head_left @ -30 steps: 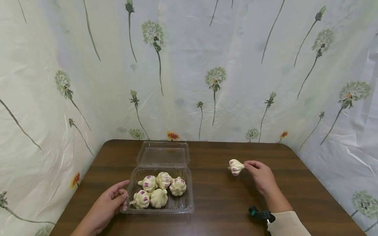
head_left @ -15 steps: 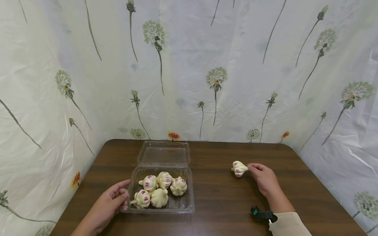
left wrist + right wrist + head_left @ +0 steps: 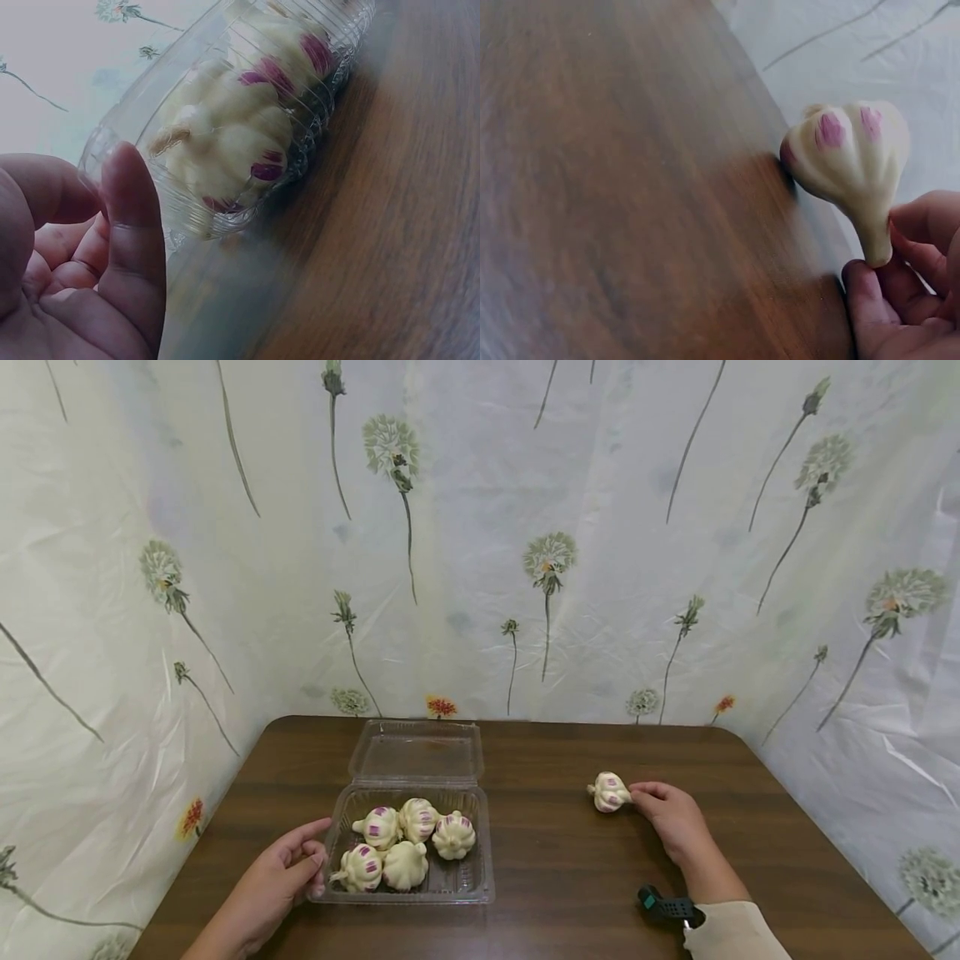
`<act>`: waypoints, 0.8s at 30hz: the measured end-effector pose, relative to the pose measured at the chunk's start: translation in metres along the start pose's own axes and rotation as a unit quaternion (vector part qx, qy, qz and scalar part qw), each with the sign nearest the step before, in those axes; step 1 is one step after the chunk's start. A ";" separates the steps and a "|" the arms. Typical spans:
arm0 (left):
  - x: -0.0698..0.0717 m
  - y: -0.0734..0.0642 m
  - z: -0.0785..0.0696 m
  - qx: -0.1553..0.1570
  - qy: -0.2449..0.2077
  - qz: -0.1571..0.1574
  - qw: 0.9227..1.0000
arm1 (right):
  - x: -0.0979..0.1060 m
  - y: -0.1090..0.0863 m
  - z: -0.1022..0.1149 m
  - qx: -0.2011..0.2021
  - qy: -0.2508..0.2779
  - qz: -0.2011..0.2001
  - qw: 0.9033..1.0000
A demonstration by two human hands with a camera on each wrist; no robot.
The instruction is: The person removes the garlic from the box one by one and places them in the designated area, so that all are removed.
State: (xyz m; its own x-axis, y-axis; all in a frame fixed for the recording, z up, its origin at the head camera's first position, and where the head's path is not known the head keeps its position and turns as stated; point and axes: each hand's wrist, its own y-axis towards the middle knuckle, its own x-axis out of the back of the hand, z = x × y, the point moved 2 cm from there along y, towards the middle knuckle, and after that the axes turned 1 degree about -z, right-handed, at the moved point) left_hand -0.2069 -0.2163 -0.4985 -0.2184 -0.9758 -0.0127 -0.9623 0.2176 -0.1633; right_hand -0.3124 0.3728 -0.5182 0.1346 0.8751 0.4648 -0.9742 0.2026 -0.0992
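A clear plastic clamshell container [image 3: 486, 860] sits on the table at left of centre, its lid [image 3: 416, 752] folded back. Inside lie several garlic bulbs [image 3: 405, 865], cream with purple patches. My left hand [image 3: 273, 881] pinches the container's left rim between thumb and forefinger; the thumb [image 3: 131, 195] shows against the rim in the left wrist view. Off to the right, my right hand [image 3: 675, 818] holds a single garlic bulb [image 3: 610, 792] by its stem with the fingertips. In the right wrist view this bulb [image 3: 855, 150] has its round end pointing away from the fingers, low by the tabletop.
The dark brown wooden table [image 3: 540, 852] has rounded far corners. Behind it and at both sides hangs a pale curtain [image 3: 465, 552] printed with dandelions. A black band [image 3: 663, 905] is on my right wrist, just above a beige sleeve [image 3: 735, 931].
My right hand has shifted slightly to the right and nearer with the garlic bulb, which has turned a little in the fingers. The left hand and the container stay in place.
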 end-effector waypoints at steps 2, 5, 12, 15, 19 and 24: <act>0.000 0.000 0.001 0.000 0.000 0.000 1.000 | 0.000 -0.001 -0.001 0.000 -0.014 -0.004 1.000; 0.000 0.001 0.001 0.001 -0.002 0.001 1.000 | 0.000 -0.001 -0.001 0.004 -0.019 -0.002 1.000; 0.000 0.001 0.000 0.001 -0.005 0.002 1.000 | 0.001 -0.001 -0.001 0.009 -0.035 -0.005 0.999; 0.000 0.001 0.000 0.001 -0.005 0.001 1.000 | 0.002 -0.001 -0.001 0.009 -0.038 -0.005 0.999; 0.000 0.000 0.000 0.001 -0.005 0.000 1.000 | 0.003 -0.002 0.000 0.012 -0.044 -0.004 0.999; 0.000 0.000 0.001 0.002 -0.007 0.000 1.000 | 0.003 -0.002 -0.001 0.015 -0.051 -0.004 0.999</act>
State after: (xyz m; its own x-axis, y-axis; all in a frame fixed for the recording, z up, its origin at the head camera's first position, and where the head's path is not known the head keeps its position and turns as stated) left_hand -0.2064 -0.2161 -0.4990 -0.2167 -0.9759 -0.0263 -0.9614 0.2180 -0.1678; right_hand -0.3097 0.3750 -0.5175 0.1253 0.8240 0.5526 -0.9783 0.1952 -0.0692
